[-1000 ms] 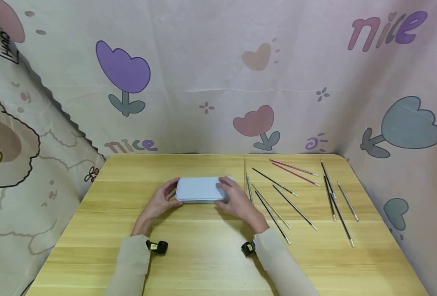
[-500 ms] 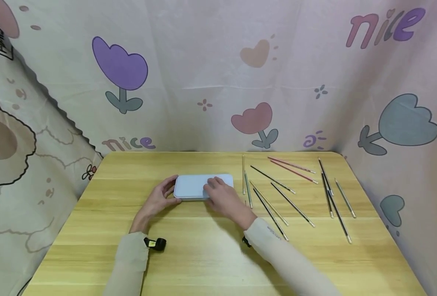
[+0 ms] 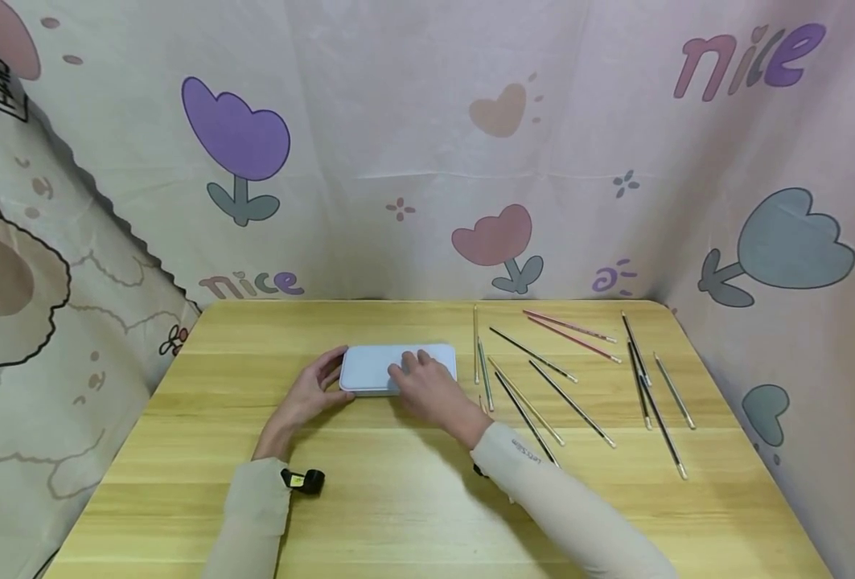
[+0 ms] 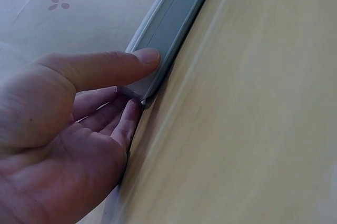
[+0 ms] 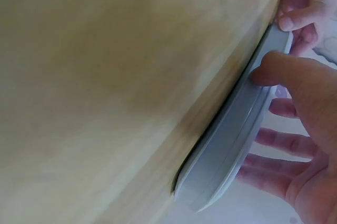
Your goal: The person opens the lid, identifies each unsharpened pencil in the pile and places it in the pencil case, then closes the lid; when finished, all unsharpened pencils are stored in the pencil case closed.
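Pale-blue case (image 3: 367, 367) — left fingers (image 4: 125, 124) gripping end, right fingers (image 5: 287, 142) over top

There are two hands, one left hand (image 3: 310, 394) and one right hand (image 3: 433, 392), and one box (image 3: 365, 367) on one table (image 3: 391, 515). Twelve pencils can be counted: six black pencils (image 3: 572, 404), two yellow pencils (image 3: 526, 401), two green pencils (image 3: 674, 391) and two pink pencils (image 3: 574, 339). One more thin tip (image 3: 482, 406) shows near the right wrist, too hidden to count surely. Two sleeves (image 3: 256, 494) are visible. The cloth (image 3: 355, 121) behind carries three large tulips (image 3: 239, 133), two hearts (image 3: 499, 110) and the word "nice" (image 3: 749, 63) twice.
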`<state>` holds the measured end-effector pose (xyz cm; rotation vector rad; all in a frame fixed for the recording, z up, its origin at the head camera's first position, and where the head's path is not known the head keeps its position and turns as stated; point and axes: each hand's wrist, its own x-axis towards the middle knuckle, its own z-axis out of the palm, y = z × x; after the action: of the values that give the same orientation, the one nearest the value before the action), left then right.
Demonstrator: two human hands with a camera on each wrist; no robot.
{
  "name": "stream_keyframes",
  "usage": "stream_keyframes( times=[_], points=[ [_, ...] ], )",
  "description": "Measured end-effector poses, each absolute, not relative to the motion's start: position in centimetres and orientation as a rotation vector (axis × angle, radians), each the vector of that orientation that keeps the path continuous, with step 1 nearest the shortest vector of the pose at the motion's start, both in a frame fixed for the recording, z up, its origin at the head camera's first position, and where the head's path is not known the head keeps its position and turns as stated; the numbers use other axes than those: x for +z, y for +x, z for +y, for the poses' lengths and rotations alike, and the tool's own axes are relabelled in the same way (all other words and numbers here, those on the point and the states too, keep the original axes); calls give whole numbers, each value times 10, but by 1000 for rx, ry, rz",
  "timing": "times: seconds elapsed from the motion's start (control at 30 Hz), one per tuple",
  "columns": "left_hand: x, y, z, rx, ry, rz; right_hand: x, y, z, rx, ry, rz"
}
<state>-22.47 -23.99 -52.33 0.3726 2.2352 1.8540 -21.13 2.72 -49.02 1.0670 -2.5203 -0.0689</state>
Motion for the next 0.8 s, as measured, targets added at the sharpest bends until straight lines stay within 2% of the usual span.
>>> stream_keyframes(
  times=[0.47,0.8],
  points=[
    [-521,-226,-241,1877,401,2231,-488,-214,20,-365,1142,-2367],
    [-521,-228,-242,1882,416,2213,-482,-219,22,-338,1204,-2400]
  ],
)
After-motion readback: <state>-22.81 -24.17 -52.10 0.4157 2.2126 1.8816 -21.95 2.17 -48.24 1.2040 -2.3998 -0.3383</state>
